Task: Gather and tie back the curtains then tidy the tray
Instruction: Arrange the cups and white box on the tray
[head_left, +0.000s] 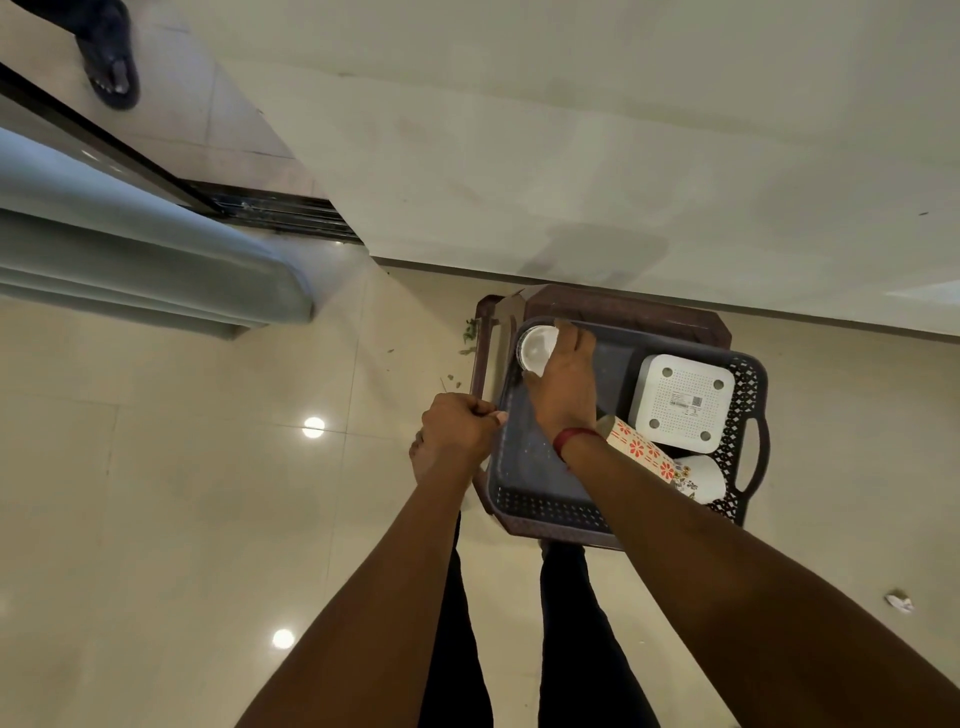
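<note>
On a brown plastic stool (623, 306) against the far wall sat a dark grey perforated plastic tray (545, 512). The left hand (454, 428) gripped the tray's left rim with its fingers curled tight. The right hand (563, 384) held a small white round cup (537, 349) in the tray's far left corner, fingers wrapped around its side. At the tray's right end lay a white square device (683, 400), and just beside it were a tipped paper cup with red flowers (641, 449) and a white floral-print cup (701, 478). Well apart, at the left, a pale blue-grey curtain (130, 249) hung in folds.
</note>
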